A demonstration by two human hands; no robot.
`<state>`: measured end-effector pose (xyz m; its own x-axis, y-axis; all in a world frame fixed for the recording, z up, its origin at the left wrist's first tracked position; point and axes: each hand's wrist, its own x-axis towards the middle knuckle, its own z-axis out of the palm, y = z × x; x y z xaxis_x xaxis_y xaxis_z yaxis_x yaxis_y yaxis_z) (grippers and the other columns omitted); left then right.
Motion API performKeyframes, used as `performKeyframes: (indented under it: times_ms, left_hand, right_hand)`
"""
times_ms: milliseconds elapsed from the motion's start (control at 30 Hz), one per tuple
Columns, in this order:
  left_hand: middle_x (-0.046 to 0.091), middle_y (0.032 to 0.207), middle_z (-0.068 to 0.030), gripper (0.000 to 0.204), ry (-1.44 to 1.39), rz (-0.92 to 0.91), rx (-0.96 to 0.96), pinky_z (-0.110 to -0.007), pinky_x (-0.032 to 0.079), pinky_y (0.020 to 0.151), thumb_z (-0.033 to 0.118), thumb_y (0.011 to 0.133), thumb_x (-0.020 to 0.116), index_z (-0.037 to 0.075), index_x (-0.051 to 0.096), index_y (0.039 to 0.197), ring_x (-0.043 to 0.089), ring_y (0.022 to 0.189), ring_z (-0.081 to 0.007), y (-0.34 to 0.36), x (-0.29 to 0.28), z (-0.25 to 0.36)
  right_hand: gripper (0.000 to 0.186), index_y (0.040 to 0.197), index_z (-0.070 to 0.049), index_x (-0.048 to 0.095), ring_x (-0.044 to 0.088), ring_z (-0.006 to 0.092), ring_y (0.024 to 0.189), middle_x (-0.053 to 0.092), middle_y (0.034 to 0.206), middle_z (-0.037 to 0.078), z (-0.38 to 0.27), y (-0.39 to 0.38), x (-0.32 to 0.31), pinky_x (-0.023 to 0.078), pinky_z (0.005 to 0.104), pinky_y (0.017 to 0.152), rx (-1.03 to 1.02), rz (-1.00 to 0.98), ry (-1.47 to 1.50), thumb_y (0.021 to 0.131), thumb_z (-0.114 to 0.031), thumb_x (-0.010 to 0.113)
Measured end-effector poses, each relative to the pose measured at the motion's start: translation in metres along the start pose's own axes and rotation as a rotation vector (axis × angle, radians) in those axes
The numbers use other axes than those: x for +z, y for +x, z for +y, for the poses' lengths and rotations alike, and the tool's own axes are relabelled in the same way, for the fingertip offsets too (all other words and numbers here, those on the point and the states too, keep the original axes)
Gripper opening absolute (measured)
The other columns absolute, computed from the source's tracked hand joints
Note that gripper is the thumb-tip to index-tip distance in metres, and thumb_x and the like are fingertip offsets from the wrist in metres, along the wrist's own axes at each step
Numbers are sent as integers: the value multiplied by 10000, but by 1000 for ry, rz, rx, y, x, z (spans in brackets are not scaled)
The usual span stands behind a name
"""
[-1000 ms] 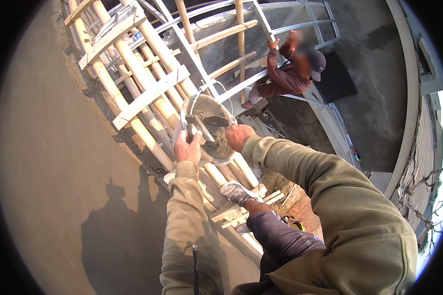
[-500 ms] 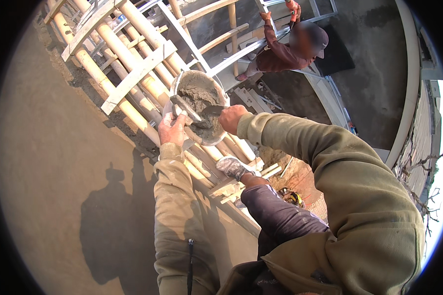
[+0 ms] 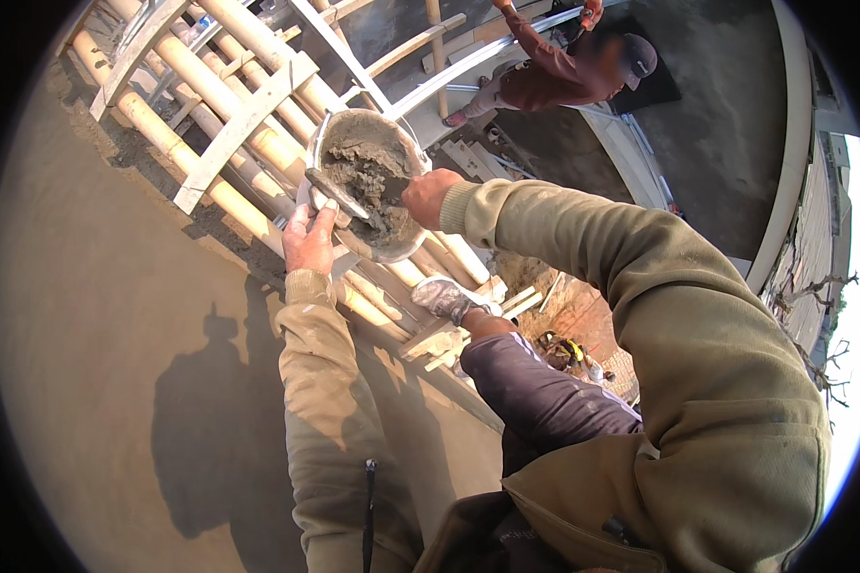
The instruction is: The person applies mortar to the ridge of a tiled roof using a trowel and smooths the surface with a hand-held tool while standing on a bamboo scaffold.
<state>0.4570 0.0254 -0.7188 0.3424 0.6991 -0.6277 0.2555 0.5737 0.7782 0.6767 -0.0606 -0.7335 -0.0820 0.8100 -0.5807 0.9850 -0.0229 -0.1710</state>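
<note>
My left hand [image 3: 308, 232] is closed on a grey plastering float [image 3: 342, 193] held tilted at the left side of a pale bucket [image 3: 363, 114]. The bucket contains wet grey mortar [image 3: 363, 158]. At its right side, my right hand [image 3: 430, 196] grips what looks like a trowel, its handle hidden by my fingers and its dark blade partly in the mortar. The bucket sits over bamboo poles [image 3: 225, 196] crossed by pale wooden boards [image 3: 244, 134].
A co-worker [image 3: 564, 76] in maroon clothing is at a metal frame [image 3: 420, 95], holding a red tool. A smooth plastered surface [image 3: 76, 315] lies left. My foot [image 3: 444, 298] is on the scaffold, above dug earth [image 3: 583, 310] with some gear. Bare branches stand right.
The view has shifted, so bucket and hands appear higher and further left. More mortar shows around the tools. The co-worker has raised a red tool to the frame.
</note>
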Motion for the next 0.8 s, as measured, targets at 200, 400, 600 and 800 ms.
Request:
performKeyframes:
  times_ms: [200, 400, 600, 800]
  left_hand:
    - [462, 1543, -187, 879, -34, -92, 11, -541, 604, 883, 295, 949, 714, -73, 247, 1597, 469, 1413, -306, -1, -10, 2]
    - [611, 1295, -102, 551, -62, 13, -11, -575, 587, 886, 283, 951, 733, 42, 552, 1412, 588, 1236, -261, 1, -5, -2]
    - [592, 1328, -120, 499, -81, 34, -8, -579, 574, 918, 256, 965, 716, 20, 537, 1366, 550, 1271, -256, 1, -12, -8]
    - [606, 1276, -60, 396, -91, 0, -23, -580, 587, 885, 256, 972, 716, 42, 596, 1283, 571, 1224, -210, -1, -10, -3]
  right_hand:
    - [257, 1013, -88, 804, 771, 301, 936, 782, 952, 126, -11, -10, -9, 622, 441, 817, -113, -7, -199, 953, -177, 570]
    - [322, 1039, 31, 754, 749, 381, 982, 763, 1018, 221, 6, 30, -22, 606, 492, 880, -88, -214, -67, 863, -180, 586]
    - [287, 1030, 26, 757, 757, 359, 979, 759, 1033, 223, -20, 39, 4, 614, 475, 837, 35, 13, 164, 886, -174, 610]
    - [272, 960, -34, 774, 765, 303, 858, 769, 903, 160, -5, 53, 18, 623, 478, 743, -61, -166, 55, 915, -251, 617]
